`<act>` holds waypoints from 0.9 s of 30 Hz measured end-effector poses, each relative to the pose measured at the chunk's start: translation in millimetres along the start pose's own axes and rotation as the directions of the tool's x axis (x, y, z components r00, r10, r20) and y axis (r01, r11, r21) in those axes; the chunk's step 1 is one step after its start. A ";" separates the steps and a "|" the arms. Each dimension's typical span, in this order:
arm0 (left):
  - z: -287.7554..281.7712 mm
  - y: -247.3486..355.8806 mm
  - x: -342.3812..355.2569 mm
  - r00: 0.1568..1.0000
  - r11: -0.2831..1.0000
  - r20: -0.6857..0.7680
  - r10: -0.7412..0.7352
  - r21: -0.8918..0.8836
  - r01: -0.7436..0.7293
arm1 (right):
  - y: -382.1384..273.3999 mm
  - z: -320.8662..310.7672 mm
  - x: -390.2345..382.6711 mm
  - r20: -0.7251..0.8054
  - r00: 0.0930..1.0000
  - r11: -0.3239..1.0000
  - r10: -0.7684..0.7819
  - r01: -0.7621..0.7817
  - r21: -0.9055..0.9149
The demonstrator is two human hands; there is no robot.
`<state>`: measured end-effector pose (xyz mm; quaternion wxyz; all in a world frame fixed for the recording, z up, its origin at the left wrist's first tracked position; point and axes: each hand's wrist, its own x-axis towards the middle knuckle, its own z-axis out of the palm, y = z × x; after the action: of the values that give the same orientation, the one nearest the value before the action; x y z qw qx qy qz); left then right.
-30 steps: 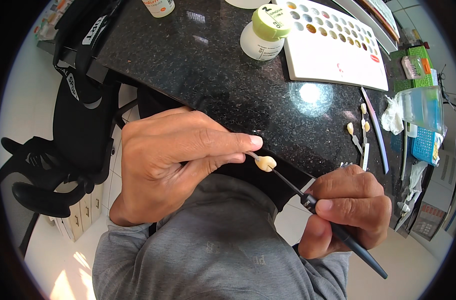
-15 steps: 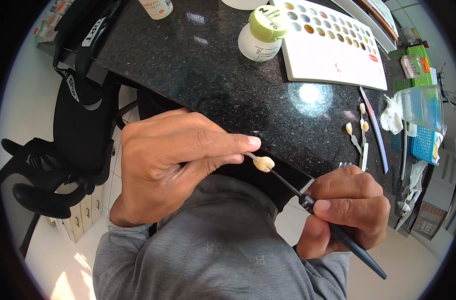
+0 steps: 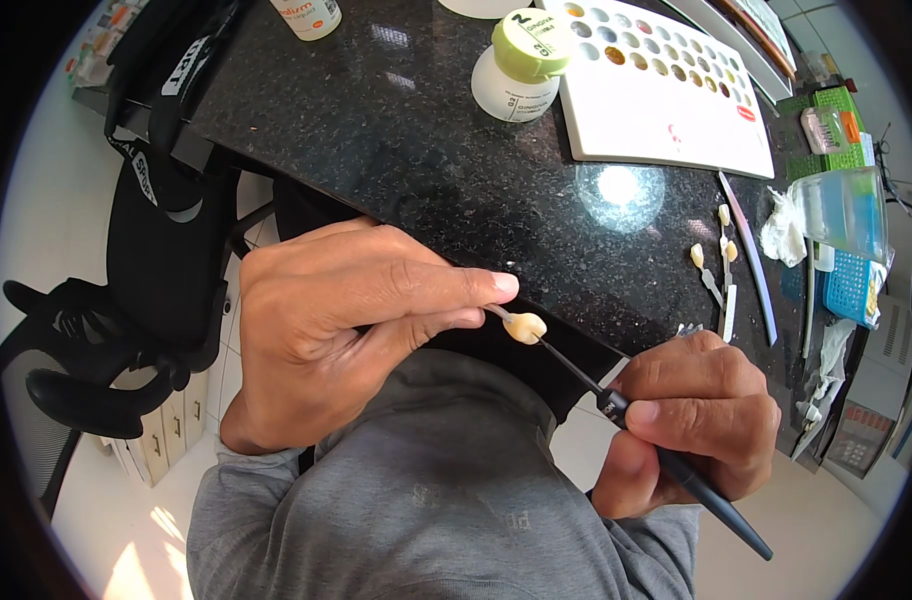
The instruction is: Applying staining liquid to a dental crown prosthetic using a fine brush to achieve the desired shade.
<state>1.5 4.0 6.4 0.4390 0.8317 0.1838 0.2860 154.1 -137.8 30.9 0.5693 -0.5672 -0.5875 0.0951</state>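
Observation:
Between the thumb and forefinger of my left hand (image 3: 346, 325), closed, is the thin stem of a cream-coloured tooth-shaped shade tab (image 3: 525, 328). The tooth end sticks out past the fingertips, in front of the table edge and over my lap. My closed right hand (image 3: 701, 410) grips a fine brush (image 3: 711, 500) with a black handle, held like a pen. Its slender dark tip touches the tooth's lower edge, or comes very close; I cannot tell which. The handle's tapered end slants down to the right, below the hand.
On the black speckled table (image 3: 416, 150) stand a green-lidded jar (image 3: 516, 85) and a white palette (image 3: 626, 125) with coloured wells. Several tooth-shaped tabs (image 3: 711, 265) lie at the right, beside a thin bluish stick (image 3: 751, 260), crumpled tissue (image 3: 782, 230) and a clear cup (image 3: 846, 215).
Almost nothing differs. The left hand and the tooth appear a touch further left, and the jar has shifted slightly in view the same way. Both grips are unchanged.

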 end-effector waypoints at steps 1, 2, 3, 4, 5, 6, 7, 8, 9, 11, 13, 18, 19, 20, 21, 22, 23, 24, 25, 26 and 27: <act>0.0 0.1 0.1 1.000 1.000 0.000 -0.004 0.002 0.004 | 0.1 -0.4 0.1 0.000 1.000 1.000 0.001 -0.001 0.000; 0.0 0.0 0.1 1.000 1.000 0.000 -0.003 0.002 0.003 | 0.0 -1.3 0.6 0.011 1.000 1.000 0.001 0.000 -0.001; 0.0 -0.3 0.0 1.000 1.000 0.001 -0.002 0.002 0.002 | 0.0 -1.7 0.8 0.022 1.000 1.000 0.001 0.000 -0.001; 0.0 -0.5 -0.1 1.000 1.000 0.002 -0.001 0.002 0.001 | -0.1 -1.8 0.8 0.022 1.000 1.000 0.001 -0.001 -0.002; -0.1 -0.4 0.0 1.000 1.000 0.002 -0.001 0.002 0.001 | -0.3 -1.9 0.7 0.023 1.000 1.000 0.004 -0.004 0.001; -0.2 -0.3 -0.1 1.000 1.000 0.001 -0.003 0.004 0.003 | -0.5 -2.0 0.6 0.024 1.000 1.000 0.008 -0.008 0.003; -0.2 -0.1 -0.1 1.000 1.000 0.001 -0.006 0.005 0.006 | -0.7 -2.3 0.4 0.024 1.000 1.000 0.008 -0.008 0.004; 0.0 0.1 0.0 1.000 1.000 0.002 -0.005 0.005 0.005 | -0.8 -2.7 0.2 0.027 1.000 1.000 0.015 -0.015 0.004; 0.3 0.3 0.1 1.000 1.000 -0.001 -0.008 0.002 0.008 | -0.8 -3.0 0.0 0.030 0.999 1.000 0.022 -0.022 0.005; 0.6 0.2 0.1 1.000 1.000 -0.003 -0.010 0.000 0.010 | 0.6 -3.0 -0.6 0.028 0.999 1.000 0.018 -0.019 0.010; 0.6 -0.8 -0.6 1.000 1.000 -0.006 -0.009 -0.008 0.009 | 1.5 -2.3 -1.6 0.027 1.000 1.000 0.014 -0.015 0.015; 0.7 -2.2 -0.7 1.000 1.000 -0.004 0.000 -0.015 0.000 | 1.3 -3.4 -2.0 0.027 0.999 0.999 0.024 -0.025 0.030; 0.7 -2.4 -0.8 1.000 1.000 -0.006 0.006 -0.016 -0.006 | 3.5 -5.6 -1.6 0.027 0.999 0.999 0.024 -0.025 0.030; 0.7 -2.3 -1.0 1.000 1.000 -0.006 0.006 -0.016 -0.006 | 7.4 -8.9 -1.1 0.102 0.993 0.998 -0.056 0.056 0.007; 0.8 -2.1 -1.3 1.000 1.000 -0.009 0.005 -0.018 -0.005 | 9.6 -10.5 -1.1 0.178 0.975 0.990 -0.134 0.137 -0.009; 0.9 -1.9 -1.4 1.000 1.000 -0.012 0.003 -0.021 -0.003 | 9.5 -9.9 -1.8 0.178 0.975 0.990 -0.134 0.138 -0.009; 1.0 -1.9 -1.1 1.000 1.000 -0.011 0.003 -0.021 -0.003 | 9.2 -9.2 -2.6 0.159 0.978 0.990 -0.135 0.139 -0.012; 1.0 -1.7 -0.7 1.000 1.000 -0.009 0.002 -0.021 -0.002 | 8.9 -8.9 -3.0 0.140 0.981 0.990 -0.137 0.141 -0.015; 1.1 -1.5 -0.3 1.000 1.000 -0.007 0.000 -0.021 0.000 | 8.9 -9.1 -2.6 0.140 0.981 0.990 -0.137 0.140 -0.016; 0.8 -1.5 -0.4 1.000 1.000 -0.007 0.000 -0.020 0.000 | 9.1 -9.2 -1.9 0.145 0.980 0.990 -0.138 0.142 -0.017; 0.6 -1.4 -0.5 1.000 1.000 -0.006 0.002 -0.017 -0.002 | 9.3 -9.2 -1.2 0.151 0.979 0.989 -0.139 0.144 -0.019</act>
<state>1.4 4.1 4.8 0.4451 0.8273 0.1820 0.2904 166.1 -140.5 26.2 0.5206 -0.5235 -0.6687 0.0879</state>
